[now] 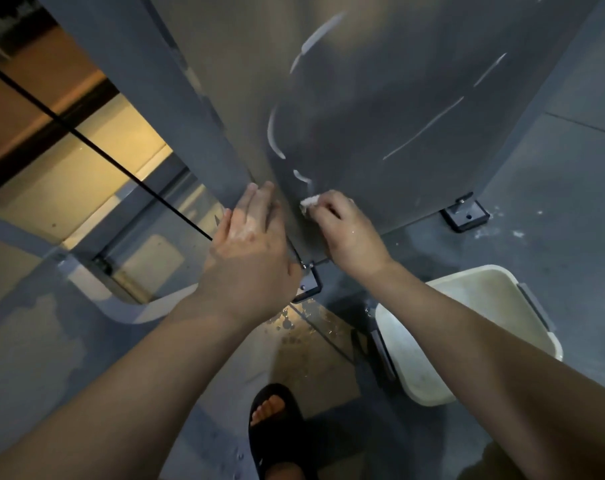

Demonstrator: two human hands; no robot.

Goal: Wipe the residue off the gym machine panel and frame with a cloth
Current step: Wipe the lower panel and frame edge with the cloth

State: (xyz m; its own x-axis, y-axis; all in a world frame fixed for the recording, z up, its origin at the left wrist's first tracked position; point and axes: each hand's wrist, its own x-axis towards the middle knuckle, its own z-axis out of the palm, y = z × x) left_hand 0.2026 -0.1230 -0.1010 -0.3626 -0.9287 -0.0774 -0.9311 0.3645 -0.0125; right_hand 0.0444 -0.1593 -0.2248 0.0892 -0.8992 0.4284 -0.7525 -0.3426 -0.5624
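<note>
As I watched the head feed from my end, the left hand (249,237) lay wide open, fingers straight and close together, palm flat vs. the btm of the frame (176,109), right where it met the panel (380,116). It held nothing. The right hand (346,230) was curled tight round a small white cloth (309,201), only a bit of which poked out past the fingers. It pressed that cloth onto the panel low down, near the btm-left corner. The two hands were near each other but apart, w/ a strip of panel between them.

The panel was dull grey and upright, w/ several white residue streaks (273,133): a short curved one just above the cloth, a longer arc higher up, thin diagonal ones to the right. The frame was a grey post along the panel's left edge, w/ pale blotches on it. At the panel's base I saw two black brackets: a near bracket (309,284) below the hands and a far bracket (465,214) at the right corner, w/ white specks beside it.

The floor (554,188) was grey, w/ dark spots by the near bracket. A white tub (419,368) sat on it right of the right forearm; contents I couldn't tell. A foot in a black sandal (277,434) showed at btm centre. Left of the frame a thin black cable (96,147) ran diagonally across a warm yellow-lit area.
</note>
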